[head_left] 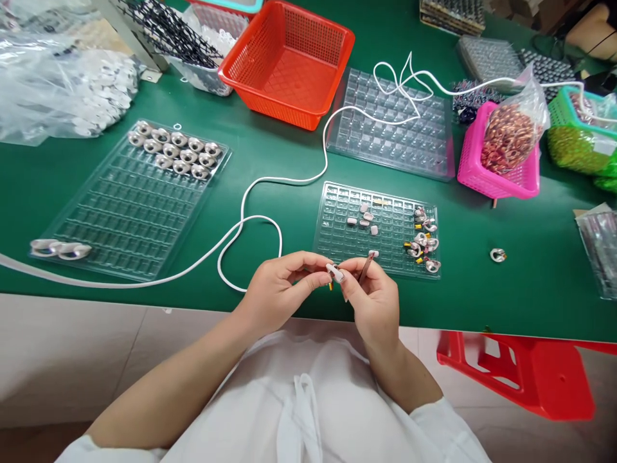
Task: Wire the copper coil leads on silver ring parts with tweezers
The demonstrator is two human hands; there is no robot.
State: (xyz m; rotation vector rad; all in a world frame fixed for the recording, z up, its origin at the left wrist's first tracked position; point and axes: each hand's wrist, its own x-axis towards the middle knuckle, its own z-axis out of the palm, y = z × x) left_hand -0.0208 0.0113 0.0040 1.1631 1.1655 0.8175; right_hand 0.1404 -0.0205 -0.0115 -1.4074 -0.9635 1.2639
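Note:
My left hand (284, 289) pinches a small silvery-white part (334, 272) in front of my body, with a yellow tab hanging below it. My right hand (373, 297) touches the same part with thumb and forefinger. A thin brown tool, apparently tweezers (366, 267), also lies in the right hand and points up. Just beyond the hands is a clear compartment tray (332, 241). It carries several small white blocks (364, 223) in its middle and a cluster of ring-shaped silvery parts with yellow tabs (421, 242) at its right side.
To the left, a larger clear tray (130, 212) holds rows of silver parts. A white cable (274, 179) winds across the green table. An orange basket (289, 71), another clear tray (390, 128) and a pink basket (499, 183) stand behind. One loose ring-shaped part (498, 255) lies right.

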